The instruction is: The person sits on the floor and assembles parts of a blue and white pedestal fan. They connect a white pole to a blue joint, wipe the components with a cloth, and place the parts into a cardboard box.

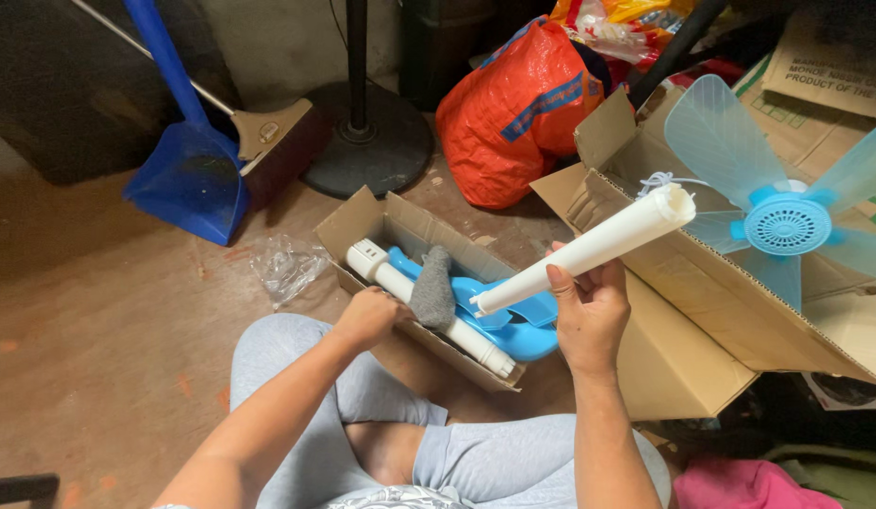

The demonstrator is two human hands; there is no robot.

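Note:
My right hand (pixel 589 316) grips a white plastic tube (pixel 589 247) near its lower end, and the tube slants up to the right. My left hand (pixel 367 316) reaches into a small open cardboard box (pixel 358 221) and is closed around the lower end of a grey cloth (pixel 433 287). In that box lie a second white tube (pixel 400 283) and blue plastic parts (pixel 513 325). I sit cross-legged on the floor in grey trousers, and the box is just in front of my knees.
A large cardboard box (pixel 683 283) at right carries a pale blue fan blade (pixel 787 203). An orange bag (pixel 518 108), a round fan base with pole (pixel 367 141), a blue dustpan (pixel 188 174), a broom (pixel 268 137) and crumpled clear plastic (pixel 287 266) lie around.

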